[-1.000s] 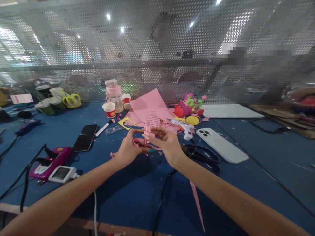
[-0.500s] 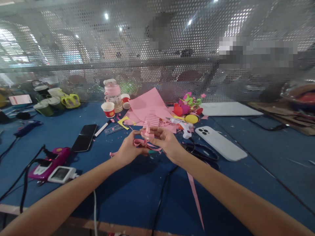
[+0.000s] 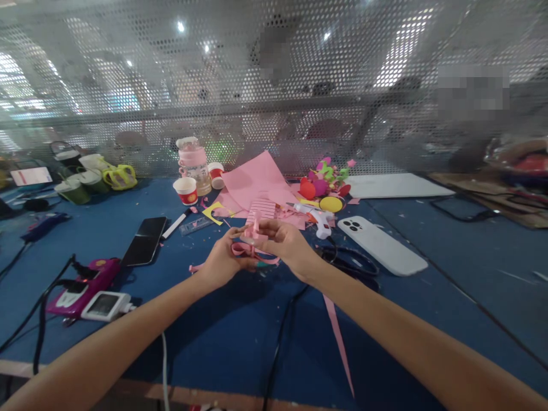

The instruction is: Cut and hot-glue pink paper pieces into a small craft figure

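Note:
Both hands meet above the blue table around a small pink paper craft piece (image 3: 256, 229) made of strips and loops. My left hand (image 3: 223, 257) grips it from the left, fingers curled at its side and underneath. From the right, my right hand (image 3: 289, 246) pinches its upper part between thumb and fingers. A looped pink paper strip (image 3: 242, 249) hangs between the palms. Part of the piece is hidden behind the fingers. Just beyond the hands lie a striped pink paper (image 3: 262, 210) and a large pink sheet (image 3: 257, 180).
A white glue gun (image 3: 315, 218), white phone (image 3: 381, 245) and scissors (image 3: 351, 260) are to the right. Leftward lie a black phone (image 3: 145, 241) and purple power strip (image 3: 88, 288). Paper cups (image 3: 185, 190) and a pink-lidded bottle (image 3: 194, 165) stand behind. A perforated metal screen (image 3: 257, 85) closes the back.
The view has shifted slightly. Both hands keep their hold on the pink paper piece, with only a slight movement of the right fingers.

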`<state>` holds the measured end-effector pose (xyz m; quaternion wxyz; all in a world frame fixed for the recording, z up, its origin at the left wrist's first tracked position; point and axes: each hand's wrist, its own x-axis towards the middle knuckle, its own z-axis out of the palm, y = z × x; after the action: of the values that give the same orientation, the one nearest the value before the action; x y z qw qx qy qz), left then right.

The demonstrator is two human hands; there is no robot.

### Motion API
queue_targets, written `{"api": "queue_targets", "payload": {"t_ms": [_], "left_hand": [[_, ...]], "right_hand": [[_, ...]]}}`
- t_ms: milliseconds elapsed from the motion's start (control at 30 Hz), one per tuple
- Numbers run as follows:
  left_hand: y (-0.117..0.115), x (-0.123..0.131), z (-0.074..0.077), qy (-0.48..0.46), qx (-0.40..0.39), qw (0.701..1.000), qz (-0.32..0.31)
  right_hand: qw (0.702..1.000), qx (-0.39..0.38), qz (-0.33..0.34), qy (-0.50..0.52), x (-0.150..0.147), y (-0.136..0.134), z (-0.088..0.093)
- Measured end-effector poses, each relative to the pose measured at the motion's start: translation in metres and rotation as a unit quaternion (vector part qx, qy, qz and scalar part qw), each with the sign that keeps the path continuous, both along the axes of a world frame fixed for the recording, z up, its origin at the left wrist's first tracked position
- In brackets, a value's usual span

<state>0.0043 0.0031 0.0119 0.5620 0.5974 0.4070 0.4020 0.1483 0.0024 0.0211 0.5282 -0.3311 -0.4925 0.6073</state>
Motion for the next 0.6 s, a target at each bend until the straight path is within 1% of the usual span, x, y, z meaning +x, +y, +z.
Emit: {"api": "queue_targets", "payload": {"t_ms": [100,167,333,467,600], "left_hand": [[-0.0006,0.0003,-0.0003,0.006,-0.003,1.0,0.004],[-0.0011,0.0006,-0.0001,0.014,-0.004,1.0,0.007],[-0.0023,0.0008,0.0004,0.029,0.013,0.999,0.004],[-0.0024,0.0003,0.0005,0.04,0.029,0.999,-0.008],[-0.001,0.0,-0.0005,0.017,0.028,0.999,-0.015]], "right_hand": [[0.999,0.002,-0.037,-0.003,-0.0019,-0.0006,0.001],[0.999,0.003,-0.045,-0.012,-0.0017,-0.0005,0.0009],[0.999,-0.003,-0.025,-0.024,-0.0007,-0.0005,0.0005],[0.999,0.002,-0.031,-0.017,-0.0012,-0.0008,0.0014],[0.999,0.018,-0.019,-0.04,0.0001,-0.002,0.0043]]}}
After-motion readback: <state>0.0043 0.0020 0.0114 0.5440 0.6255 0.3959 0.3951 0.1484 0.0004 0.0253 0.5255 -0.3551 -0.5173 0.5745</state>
